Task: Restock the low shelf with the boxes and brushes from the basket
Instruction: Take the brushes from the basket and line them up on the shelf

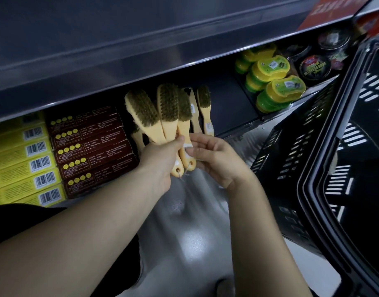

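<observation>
Partly hidden brushes [167, 105] gripped in left hand [162, 160], right hand [217, 162] pinching one, basket [291, 146] cropped

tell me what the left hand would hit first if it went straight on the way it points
Probably the shelved brushes just behind the bunch that the left hand holds; depth is hard to judge.

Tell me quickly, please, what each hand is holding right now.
Left hand: grips the bunch of brushes by their handles.
Right hand: pinches the rightmost brush handle of that bunch.
</observation>
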Demonstrator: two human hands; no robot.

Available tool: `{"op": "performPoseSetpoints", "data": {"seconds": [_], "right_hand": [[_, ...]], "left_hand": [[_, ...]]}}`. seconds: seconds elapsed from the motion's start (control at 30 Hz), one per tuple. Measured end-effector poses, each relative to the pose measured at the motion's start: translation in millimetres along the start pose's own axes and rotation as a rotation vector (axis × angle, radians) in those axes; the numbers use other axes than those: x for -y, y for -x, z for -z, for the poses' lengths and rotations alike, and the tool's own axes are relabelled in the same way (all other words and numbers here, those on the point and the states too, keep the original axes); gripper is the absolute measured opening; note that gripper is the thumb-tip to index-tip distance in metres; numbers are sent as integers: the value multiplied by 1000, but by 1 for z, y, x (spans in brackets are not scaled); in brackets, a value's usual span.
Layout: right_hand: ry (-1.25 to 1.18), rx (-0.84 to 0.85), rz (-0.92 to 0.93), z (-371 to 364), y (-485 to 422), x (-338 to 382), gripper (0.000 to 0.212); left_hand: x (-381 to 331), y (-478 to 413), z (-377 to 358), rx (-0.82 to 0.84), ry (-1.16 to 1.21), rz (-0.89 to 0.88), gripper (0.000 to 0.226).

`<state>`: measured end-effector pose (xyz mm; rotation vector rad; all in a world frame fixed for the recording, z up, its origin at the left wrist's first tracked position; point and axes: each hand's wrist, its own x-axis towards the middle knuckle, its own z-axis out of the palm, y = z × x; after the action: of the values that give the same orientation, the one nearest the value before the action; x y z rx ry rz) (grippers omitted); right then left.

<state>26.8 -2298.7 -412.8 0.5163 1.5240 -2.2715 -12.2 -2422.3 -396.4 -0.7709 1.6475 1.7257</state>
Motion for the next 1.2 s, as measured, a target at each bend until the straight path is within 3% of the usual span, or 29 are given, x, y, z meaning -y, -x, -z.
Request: {"op": "performPoseSetpoints", "data": {"seconds": [0.07, 0.17, 0.23, 0.37, 0.5, 0.77, 0.9, 0.97, 1.0, 1.1, 1.2], "right_hand": [[-32, -128, 18, 6, -6, -2, 25], [21, -468, 17, 24, -27, -3, 18], [106, -615, 4, 39, -40, -6, 14], [436, -772, 55, 70, -66, -11, 12], [783, -863, -12, 90, -87, -11, 27], [800, -764, -48, 99, -108, -20, 25], [905, -810, -96, 95, -108, -15, 31], [923, -903, -1, 80, -98, -6, 31], [820, -899, 86, 68, -89, -2, 29], [334, -563, 164, 24, -49, 6, 36], [133, -156, 75, -7, -12, 5, 28]], "left_hand": [[-1, 0, 0, 12, 23, 25, 17], [-3, 2, -1, -10, 46, 34, 6], [-4, 3, -1, -15, 55, 18, 12], [-3, 6, -1, -10, 4, -13, 15], [-6, 7, -2, -5, 13, -55, 16], [-5, 8, -4, -17, -2, -135, 18], [-6, 8, -7, -3, 79, -114, 12], [-7, 7, -6, -9, 110, -84, 11], [-7, 6, -6, -13, 104, -72, 9], [-7, 3, -7, -33, 58, -57, 10], [-9, 4, -9, -3, 63, -68, 11]]}}
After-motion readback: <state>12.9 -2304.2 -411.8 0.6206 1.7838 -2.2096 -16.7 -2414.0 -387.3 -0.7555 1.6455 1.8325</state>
